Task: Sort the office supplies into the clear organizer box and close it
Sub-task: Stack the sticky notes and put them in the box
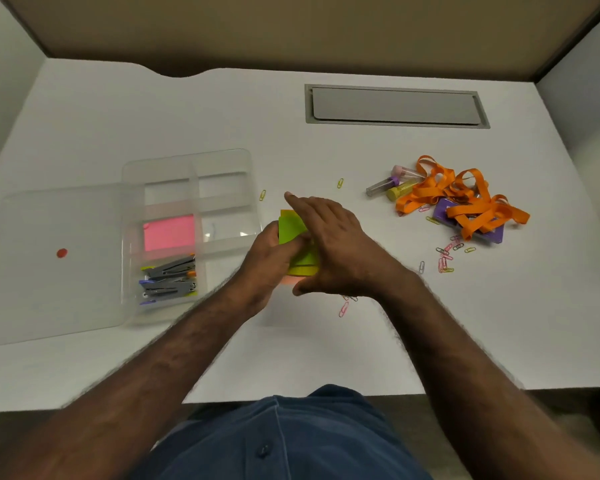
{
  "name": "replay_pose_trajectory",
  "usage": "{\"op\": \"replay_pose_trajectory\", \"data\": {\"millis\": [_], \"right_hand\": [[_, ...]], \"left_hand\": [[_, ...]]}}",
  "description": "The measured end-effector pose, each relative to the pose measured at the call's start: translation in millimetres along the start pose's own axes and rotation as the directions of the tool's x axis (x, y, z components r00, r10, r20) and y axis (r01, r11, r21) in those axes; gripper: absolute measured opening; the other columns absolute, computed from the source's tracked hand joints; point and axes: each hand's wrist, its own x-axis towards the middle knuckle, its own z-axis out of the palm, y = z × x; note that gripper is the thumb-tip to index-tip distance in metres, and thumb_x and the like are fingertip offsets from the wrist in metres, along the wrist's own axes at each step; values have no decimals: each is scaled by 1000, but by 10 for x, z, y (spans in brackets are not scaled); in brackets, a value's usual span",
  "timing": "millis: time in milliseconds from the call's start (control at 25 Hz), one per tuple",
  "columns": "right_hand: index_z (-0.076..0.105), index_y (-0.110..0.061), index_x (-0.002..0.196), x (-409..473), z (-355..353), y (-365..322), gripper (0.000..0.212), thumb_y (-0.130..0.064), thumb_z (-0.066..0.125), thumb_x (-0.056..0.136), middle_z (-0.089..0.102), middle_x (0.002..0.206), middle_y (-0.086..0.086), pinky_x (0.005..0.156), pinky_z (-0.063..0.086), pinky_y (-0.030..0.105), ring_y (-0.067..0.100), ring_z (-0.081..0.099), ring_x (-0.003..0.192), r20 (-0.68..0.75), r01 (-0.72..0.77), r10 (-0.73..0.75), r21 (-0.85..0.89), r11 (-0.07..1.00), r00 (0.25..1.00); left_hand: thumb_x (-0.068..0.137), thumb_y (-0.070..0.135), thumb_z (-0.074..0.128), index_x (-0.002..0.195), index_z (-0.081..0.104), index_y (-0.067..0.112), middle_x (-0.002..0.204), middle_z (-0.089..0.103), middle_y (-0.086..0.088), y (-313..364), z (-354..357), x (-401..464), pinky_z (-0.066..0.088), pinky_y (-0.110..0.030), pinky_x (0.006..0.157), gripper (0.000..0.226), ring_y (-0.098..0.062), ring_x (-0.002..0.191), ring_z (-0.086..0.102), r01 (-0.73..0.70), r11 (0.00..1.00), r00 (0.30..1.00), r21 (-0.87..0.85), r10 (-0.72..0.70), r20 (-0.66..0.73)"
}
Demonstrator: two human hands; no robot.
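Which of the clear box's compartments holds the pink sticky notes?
The middle-left compartment of the clear organizer box, directly above the one with grey staplers; the others look empty.

Open clear organizer box (222, 161), lid (49, 265) beside

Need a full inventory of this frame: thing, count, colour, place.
organizer box: 1, clear, desk left, open
lid: 1, clear with red dot, left of box
pink notes: 1 stack, pink, in a middle box compartment
staplers: several, grey, near-left box compartment
sticky notes: 1 stack, green and orange, between the hands
lanyards: tangle, orange, desk right
purple item: 1, under the lanyards
tubes: 3, clear with pink, purple, yellow, left of the lanyards
paper clips: many, mixed colours, scattered
desk: 1, white
grommet cover: 1, grey, far desk
left hand: grips the sticky notes
right hand: over the sticky notes
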Motion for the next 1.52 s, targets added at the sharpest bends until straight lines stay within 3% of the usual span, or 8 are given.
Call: {"op": "replay_pose_trajectory", "data": {"millis": [280, 480, 560, 680, 920, 1120, 1320, 1520], "right_hand": [[14, -32, 165, 412, 240, -667, 123, -41, 93, 71, 32, 160, -3, 119, 35, 30, 18, 29, 146, -23, -47, 56, 287, 957, 998], [48, -23, 150, 790, 494, -1036, 64, -31, 77, 94, 66, 130, 5, 90, 60, 33, 19, 69, 115, 37, -309, 475, 803, 510, 879], [64, -12, 134, 938, 604, -1172, 37, -17, 72, 98, 71, 111, 22, 85, 65, 47, 30, 75, 100, 125, -317, 474, 882, 349, 871], [70, -7, 124, 1147, 733, -1377, 29, -5, 72, 95, 75, 93, 13, 82, 65, 51, 28, 78, 87, 133, -267, 443, 929, 256, 887], [74, -10, 124, 1599, 671, -1452, 33, -4, 75, 92, 78, 100, 12, 72, 64, 36, 22, 77, 83, -21, -253, 408, 753, 607, 913], [77, -27, 120, 1939, 616, -1483, 35, -11, 71, 90, 76, 98, -15, 82, 55, 26, 7, 72, 94, 75, -235, 223, 378, 896, 972], [71, -32, 123, 2204, 719, -1608, 36, -15, 65, 91, 68, 98, -13, 83, 56, 34, 15, 66, 96, 172, -197, 175, 124, 972, 970], [68, -34, 113, 2308, 820, -1626, 29, -16, 68, 89, 68, 99, -9, 85, 59, 41, 20, 66, 97, 283, -174, 172, -16, 985, 944]], "left_hand": [[99, 18, 66, 124, 65, 15, 118, 75, -13, 136, -816, -33, 60, -43, 88, 25, -35, 113, 72, 6, 993, 998, -116, -12, -55], [90, 25, 71, 123, 67, 16, 113, 77, -11, 205, -1391, -24, 61, -52, 86, 35, -29, 98, 73, -70, 956, 980, -284, 14, -196], [86, 33, 71, 126, 66, 17, 119, 74, -15, 195, -1569, -31, 55, -61, 89, 43, -33, 101, 69, -81, 953, 969, -291, 7, -247], [88, 31, 70, 130, 63, 14, 123, 73, -17, 162, -1806, -44, 58, -58, 89, 47, -43, 110, 69, -108, 926, 963, -361, 7, -271], [90, 20, 71, 124, 61, 11, 108, 70, -4, 156, -2459, 14, 58, -33, 82, 36, -14, 95, 69, -227, 973, 875, 45, 224, -429], [91, 10, 74, 118, 69, 8, 108, 68, -9, 67, -2959, 14, 48, -12, 82, 28, -14, 88, 65, -276, 761, 741, 587, 558, -374], [89, 7, 77, 118, 70, 5, 108, 68, -10, 16, -3008, -24, 40, 2, 81, 29, -14, 89, 62, -285, 662, 760, 694, 597, -257], [90, 7, 76, 120, 71, 6, 112, 67, -10, -2, -2944, -64, 41, -6, 79, 30, -18, 93, 64, -271, 661, 801, 700, 558, -217]]}}
